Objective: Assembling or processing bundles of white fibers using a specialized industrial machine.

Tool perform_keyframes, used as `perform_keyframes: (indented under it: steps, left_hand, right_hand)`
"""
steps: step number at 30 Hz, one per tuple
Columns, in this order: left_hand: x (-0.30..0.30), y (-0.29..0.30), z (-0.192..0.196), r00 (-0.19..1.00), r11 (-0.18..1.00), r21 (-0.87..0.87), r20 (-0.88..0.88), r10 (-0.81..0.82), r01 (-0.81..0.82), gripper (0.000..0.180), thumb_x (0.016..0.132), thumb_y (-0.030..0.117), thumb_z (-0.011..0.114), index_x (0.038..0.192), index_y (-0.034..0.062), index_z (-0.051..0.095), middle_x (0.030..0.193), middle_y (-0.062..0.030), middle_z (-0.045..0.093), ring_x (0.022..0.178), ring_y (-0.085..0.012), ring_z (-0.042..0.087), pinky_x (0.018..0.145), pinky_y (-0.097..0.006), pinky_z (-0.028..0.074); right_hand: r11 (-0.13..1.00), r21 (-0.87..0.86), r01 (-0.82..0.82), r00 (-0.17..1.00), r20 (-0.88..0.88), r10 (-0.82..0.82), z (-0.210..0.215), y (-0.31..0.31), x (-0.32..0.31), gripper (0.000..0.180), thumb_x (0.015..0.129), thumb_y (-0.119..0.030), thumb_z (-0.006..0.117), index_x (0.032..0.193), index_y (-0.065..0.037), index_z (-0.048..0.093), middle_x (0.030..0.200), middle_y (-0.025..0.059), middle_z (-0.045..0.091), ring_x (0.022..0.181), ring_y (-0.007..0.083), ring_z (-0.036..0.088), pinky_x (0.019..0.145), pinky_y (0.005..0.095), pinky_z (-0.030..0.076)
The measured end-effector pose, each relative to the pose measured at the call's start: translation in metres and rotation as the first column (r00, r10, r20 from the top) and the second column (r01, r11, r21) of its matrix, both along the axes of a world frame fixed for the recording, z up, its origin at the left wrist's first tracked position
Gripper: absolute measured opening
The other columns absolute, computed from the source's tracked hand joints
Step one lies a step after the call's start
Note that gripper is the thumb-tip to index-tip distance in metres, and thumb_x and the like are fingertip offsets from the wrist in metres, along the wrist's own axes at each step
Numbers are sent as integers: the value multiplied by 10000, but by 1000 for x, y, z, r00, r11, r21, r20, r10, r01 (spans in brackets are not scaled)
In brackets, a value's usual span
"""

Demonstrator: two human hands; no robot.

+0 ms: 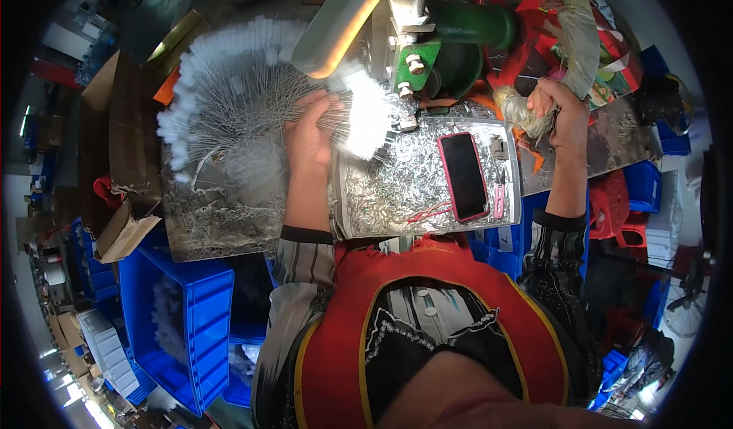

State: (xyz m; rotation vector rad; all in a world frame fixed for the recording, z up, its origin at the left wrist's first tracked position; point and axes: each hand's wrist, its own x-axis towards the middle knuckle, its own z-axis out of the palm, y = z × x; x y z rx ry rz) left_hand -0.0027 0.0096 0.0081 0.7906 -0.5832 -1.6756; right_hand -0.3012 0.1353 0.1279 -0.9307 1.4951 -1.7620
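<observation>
My left hand (309, 135) is closed around a bunch of thin wire-stemmed brushes (340, 116), whose white tufts point right under the bright lamp. Beside it, a large heap of similar wire-stemmed brushes (237, 93) fans out on the worktable, tufts outward. My right hand (563, 116) grips the lower end of a thick curved handle (580, 36) wrapped in pale, worn material. Between the hands stands a green machine (416, 66) with bolts. The brush tips near its front are washed out by glare.
A lit lamp bar (343, 20) hangs over the brushes. A foil-lined tray (389, 200) holds a red-edged phone (463, 177) and small pink-handled snips (499, 196). Cardboard (126, 234) stands at the left. A blue crate (206, 299) sits below the table, and red stools (611, 204) at the right.
</observation>
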Motion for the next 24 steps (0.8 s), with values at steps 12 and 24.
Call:
perform_keyframes:
  steps: [12, 24]
  left_hand:
    - [-3, -2, 0, 997, 997, -5, 25, 71, -71, 181, 709, -75, 556, 890, -59, 547, 815, -187, 611, 686, -244, 616, 596, -309, 533]
    - [-5, -2, 7, 996, 997, -13, 35, 77, -76, 198, 679, -80, 583, 871, -67, 538, 796, -180, 602, 685, -243, 610, 609, -307, 525]
  right_hand:
    - [999, -23, -27, 1000, 12, 27, -9, 1, -7, 223, 718, -66, 544, 513, -11, 477, 475, 64, 439, 459, 173, 465, 523, 286, 396]
    - [938, -326, -118, 986, -148, 73, -68, -8, -18, 185, 723, -29, 530, 546, 4, 490, 496, 76, 468, 457, 159, 464, 529, 296, 409]
